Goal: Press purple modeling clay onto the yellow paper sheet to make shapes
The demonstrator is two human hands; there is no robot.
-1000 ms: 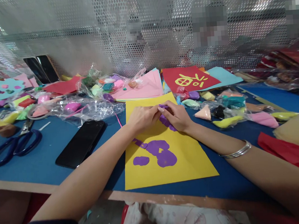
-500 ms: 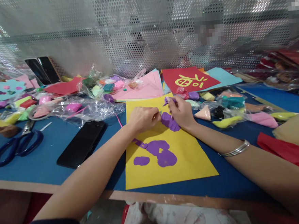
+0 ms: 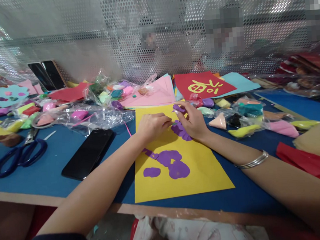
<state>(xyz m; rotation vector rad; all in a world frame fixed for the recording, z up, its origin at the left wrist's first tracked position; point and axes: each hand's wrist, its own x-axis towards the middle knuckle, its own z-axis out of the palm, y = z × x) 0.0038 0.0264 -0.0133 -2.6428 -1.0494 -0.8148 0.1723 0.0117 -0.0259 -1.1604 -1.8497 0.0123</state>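
The right hand [image 3: 193,122] pinches a purple clay bit [image 3: 179,108] above the yellow sheet's [image 3: 201,168] far edge, the left hand [image 3: 152,125] curled beside it; soft clay may tear or smear.

desk [image 3: 56,167]: blue top with a pale wooden front edge, backed by a perforated metal screen.
middle: yellow sheet [image 3: 201,168] flat near the front edge, purple clay [image 3: 170,163] pressed on it.
left: black phone [image 3: 88,153] just beside the sheet; blue scissors [image 3: 17,157] farther out; clear bags [image 3: 94,115] of coloured clay behind them.
back: pink paper [image 3: 158,92], red sheet [image 3: 201,83] with a yellow figure, light blue paper [image 3: 239,81].
right: bagged clay lumps [image 3: 247,119], red paper [image 3: 308,162] at the edge.
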